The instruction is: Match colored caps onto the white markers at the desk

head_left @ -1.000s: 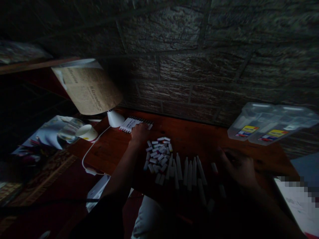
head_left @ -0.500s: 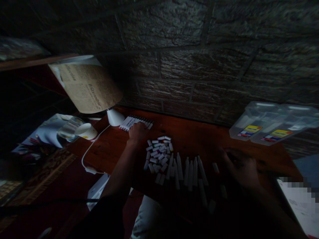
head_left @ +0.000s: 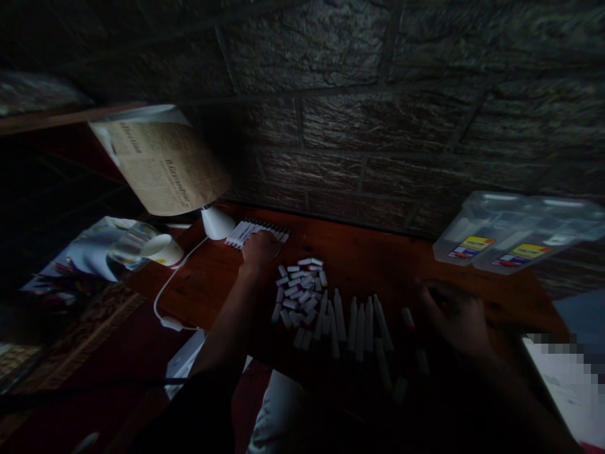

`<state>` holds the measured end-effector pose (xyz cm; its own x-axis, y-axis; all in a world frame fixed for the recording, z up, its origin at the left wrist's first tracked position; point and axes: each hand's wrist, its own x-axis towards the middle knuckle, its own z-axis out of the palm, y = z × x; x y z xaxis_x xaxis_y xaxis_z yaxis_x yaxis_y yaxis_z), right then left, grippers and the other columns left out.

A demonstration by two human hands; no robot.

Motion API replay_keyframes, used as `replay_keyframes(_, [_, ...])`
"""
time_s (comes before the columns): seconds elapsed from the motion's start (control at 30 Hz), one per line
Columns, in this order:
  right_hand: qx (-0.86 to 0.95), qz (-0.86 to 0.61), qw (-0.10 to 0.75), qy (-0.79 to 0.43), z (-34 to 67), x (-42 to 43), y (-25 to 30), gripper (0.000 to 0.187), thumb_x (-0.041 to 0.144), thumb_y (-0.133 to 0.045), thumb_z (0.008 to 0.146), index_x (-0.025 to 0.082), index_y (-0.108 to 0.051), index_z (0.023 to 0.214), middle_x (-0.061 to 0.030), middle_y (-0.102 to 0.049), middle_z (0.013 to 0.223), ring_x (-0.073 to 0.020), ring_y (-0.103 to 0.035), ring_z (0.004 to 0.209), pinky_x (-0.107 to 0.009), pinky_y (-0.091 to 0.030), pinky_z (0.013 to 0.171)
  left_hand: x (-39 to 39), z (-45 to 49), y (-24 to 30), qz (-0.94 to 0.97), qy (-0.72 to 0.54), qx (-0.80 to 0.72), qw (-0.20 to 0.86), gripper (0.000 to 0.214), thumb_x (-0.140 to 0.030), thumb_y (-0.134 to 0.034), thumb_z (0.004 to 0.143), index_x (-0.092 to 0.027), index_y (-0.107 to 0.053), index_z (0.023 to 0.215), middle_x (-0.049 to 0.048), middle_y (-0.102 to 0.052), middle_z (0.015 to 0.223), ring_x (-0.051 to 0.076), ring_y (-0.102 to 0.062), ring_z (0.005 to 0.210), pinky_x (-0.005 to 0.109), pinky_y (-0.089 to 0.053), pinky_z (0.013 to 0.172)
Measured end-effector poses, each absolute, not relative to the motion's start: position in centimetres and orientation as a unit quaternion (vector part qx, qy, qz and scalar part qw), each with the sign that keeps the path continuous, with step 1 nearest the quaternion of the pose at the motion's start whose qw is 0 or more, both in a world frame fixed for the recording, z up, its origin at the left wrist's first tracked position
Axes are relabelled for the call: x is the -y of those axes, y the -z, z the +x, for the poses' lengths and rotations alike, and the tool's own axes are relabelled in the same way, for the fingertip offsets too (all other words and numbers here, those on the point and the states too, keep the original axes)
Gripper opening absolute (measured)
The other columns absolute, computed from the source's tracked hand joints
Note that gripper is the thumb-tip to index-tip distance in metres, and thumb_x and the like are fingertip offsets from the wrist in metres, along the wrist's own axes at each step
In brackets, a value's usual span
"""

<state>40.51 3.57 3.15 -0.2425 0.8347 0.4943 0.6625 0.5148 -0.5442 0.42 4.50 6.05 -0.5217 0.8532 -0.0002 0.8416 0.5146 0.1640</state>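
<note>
My left hand (head_left: 259, 249) is at the right part of a neat row of white, dark-tipped markers (head_left: 243, 231). Its fingers are bent down onto a marker there, and their tips are partly hidden. On the table's right side, in deep shadow, is my right hand (head_left: 456, 315) with its fingers curled in; whatever they hold, if anything, is too dark to make out. Between the hands lie a pile of white marker caps (head_left: 299, 293) and several uncapped markers (head_left: 360, 331), side by side. A loose cap (head_left: 407, 317) lies left of my right hand.
A lamp (head_left: 163, 164) with a newsprint shade stands at the back left, beside a paper cup (head_left: 163, 250) and a white cord (head_left: 161, 299). Clear plastic cases (head_left: 515, 233) stand at the back right against the brick wall (head_left: 331, 120). White paper (head_left: 558, 378) lies at the right.
The view has shifted very slightly. Both hands stay in nearly the same places, and the markers and caps lie as before.
</note>
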Motion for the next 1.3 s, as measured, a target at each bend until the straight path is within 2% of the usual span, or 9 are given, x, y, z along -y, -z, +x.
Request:
replay_keyframes(0.23, [0.778,-0.479,0.392,-0.108,40.2,-3.5,-3.3,0.039,0.049,-0.054,0.094,0.019,-0.073,0.078,-0.0062,-0.075,0.071,-0.0179,-0.067,0.055,-0.027,-0.048,0.051,-4.7,0.2,-5.6,0.491,-0.064,-0.868,0.039,0.033,-0.043,-0.062,0.083,-0.023,-0.078,0.105,0.0106,-0.074,0.107,0.030,-0.068,0.101,0.034,-0.052,0.083])
replay_keyframes(0.4, [0.779,-0.479,0.388,-0.118,40.1,-3.4,-3.6,0.041,0.048,-0.053,0.095,0.019,-0.071,0.071,-0.0047,-0.071,0.065,-0.0159,-0.064,0.052,-0.025,-0.046,0.050,-4.8,0.3,-5.5,0.508,-0.073,-0.858,0.025,0.037,-0.050,-0.059,0.085,-0.023,-0.079,0.102,0.0108,-0.075,0.105,0.032,-0.068,0.100,0.036,-0.051,0.082])
replay_keyframes(0.5, [0.804,-0.444,0.367,-0.148,40.0,-3.4,-3.7,0.031,0.041,-0.055,0.094,0.020,-0.072,0.080,-0.0048,-0.073,0.071,-0.0159,-0.066,0.057,-0.025,-0.047,0.053,-5.0,0.6,-5.3,0.533,-0.117,-0.838,0.017,0.038,-0.050,-0.055,0.088,-0.022,-0.079,0.098,0.0089,-0.077,0.097,0.028,-0.069,0.095,0.032,-0.050,0.080])
replay_keyframes(0.6, [0.863,-0.349,0.320,-0.180,39.6,-3.2,-3.6,0.016,0.031,-0.060,0.091,0.021,-0.072,0.090,-0.0051,-0.073,0.079,-0.0169,-0.067,0.068,-0.026,-0.051,0.061,-5.4,1.1,-4.7,0.583,-0.183,-0.791,0.015,0.035,-0.049,-0.055,0.089,-0.021,-0.078,0.093,0.0062,-0.077,0.091,0.022,-0.070,0.086,0.028,-0.049,0.077])
replay_keyframes(0.73, [0.911,-0.272,0.247,-0.185,38.9,-2.7,-3.3,0.008,0.023,-0.064,0.087,0.021,-0.069,0.092,-0.0072,-0.071,0.090,-0.0210,-0.067,0.085,-0.032,-0.052,0.074,-5.9,1.9,-3.8,0.668,-0.242,-0.703,0.031,0.035,-0.048,-0.056,0.090,-0.020,-0.075,0.081,0.0044,-0.075,0.081,0.017,-0.067,0.071,0.025,-0.046,0.068])
replay_keyframes(0.9, [0.900,-0.326,0.224,-0.182,38.8,-2.4,-3.2,0.014,0.021,-0.065,0.084,0.021,-0.064,0.097,-0.0076,-0.070,0.094,-0.0221,-0.065,0.088,-0.034,-0.052,0.077,-6.0,2.6,-3.3,0.720,-0.279,-0.633,0.062,0.031,-0.044,-0.057,0.090,-0.020,-0.073,0.080,0.0029,-0.075,0.079,0.014,-0.065,0.068,0.024,-0.045,0.067])
replay_keyframes(1.1, [0.883,-0.384,0.193,-0.191,38.9,-2.3,-3.3,0.021,0.034,-0.064,0.087,0.022,-0.063,0.103,-0.0068,-0.071,0.095,-0.0205,-0.066,0.083,-0.033,-0.052,0.074,-5.8,2.8,-3.6,0.724,-0.308,-0.613,0.070,0.035,-0.047,-0.054,0.092,-0.020,-0.072,0.081,0.0030,-0.076,0.081,0.014,-0.066,0.069,0.025,-0.047,0.068])
replay_keyframes(1.3, [0.865,-0.432,0.195,-0.165,38.2,-2.3,-2.5,0.030,0.036,-0.064,0.085,0.022,-0.064,0.112,-0.0068,-0.072,0.096,-0.0211,-0.067,0.083,-0.031,-0.052,0.072,-5.8,3.1,-3.5,0.722,-0.340,-0.599,0.067,0.037,-0.050,-0.054,0.092,-0.020,-0.072,0.080,0.0028,-0.076,0.080,0.014,-0.067,0.069,0.025,-0.048,0.068])
